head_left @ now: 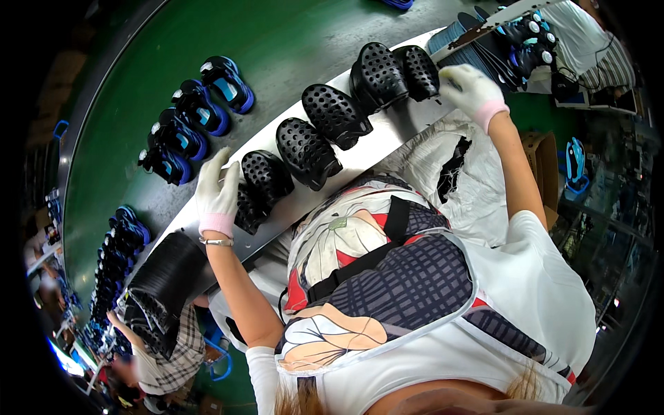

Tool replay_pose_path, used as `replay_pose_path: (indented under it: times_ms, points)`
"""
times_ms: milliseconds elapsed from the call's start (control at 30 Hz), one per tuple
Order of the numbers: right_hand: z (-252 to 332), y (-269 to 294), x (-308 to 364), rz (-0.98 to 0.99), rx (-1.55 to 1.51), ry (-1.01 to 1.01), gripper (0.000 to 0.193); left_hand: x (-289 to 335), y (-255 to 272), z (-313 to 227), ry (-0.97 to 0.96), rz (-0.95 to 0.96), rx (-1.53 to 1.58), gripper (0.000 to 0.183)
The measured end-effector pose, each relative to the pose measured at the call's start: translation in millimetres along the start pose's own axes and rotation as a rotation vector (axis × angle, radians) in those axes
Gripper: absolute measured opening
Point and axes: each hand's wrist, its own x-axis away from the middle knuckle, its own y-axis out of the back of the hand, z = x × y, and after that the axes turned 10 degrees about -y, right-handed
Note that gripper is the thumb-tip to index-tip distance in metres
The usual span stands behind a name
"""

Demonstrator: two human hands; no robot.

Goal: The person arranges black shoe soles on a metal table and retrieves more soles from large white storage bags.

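Fingers (220, 160) of the left hand (217, 199), in a white glove, are held parted beside the left end of a row of six black perforated shells (309, 151); no closed grasp is seen, and contact with the end shell cannot be told. The right hand (476, 95), likewise gloved, is placed at the row's right end, its fingers bent toward the last shell; whether that shell is gripped cannot be told. The shells are set side by side along a pale counter (377, 143). Beyond it, four black-and-blue shoes (200, 108) are lined up on a green surface (138, 86). A stack of black sheets (167, 273) is laid near the counter's left end; dark flat pieces (453, 43) are stacked near its right end.
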Motion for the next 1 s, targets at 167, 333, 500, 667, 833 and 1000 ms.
replay_pose_path:
  times_ms: [167,333,500,667,833,1000]
  points:
    - [-3,-38,2,0.035,-0.107,0.073,0.035,-2,-2,-10,-0.051,-0.007,-0.009,0.033]
    - [-3,-45,0,0.001,-0.172,0.129,0.032,-2,-6,-19,0.041,0.033,0.005,0.033]
    - [-4,-44,-2,-0.011,-0.205,0.103,0.030,-1,-11,-13,0.040,0.061,0.007,0.032]
    - [-6,-48,-5,-0.057,-0.162,0.161,0.032,5,-14,1,0.043,0.031,0.032,0.032]
    - [-5,-48,-9,0.019,-0.161,0.081,0.039,8,-16,12,0.044,0.018,0.031,0.032]
    - [-5,-44,-7,0.014,-0.127,0.094,0.033,8,-12,10,0.063,0.039,0.014,0.032]
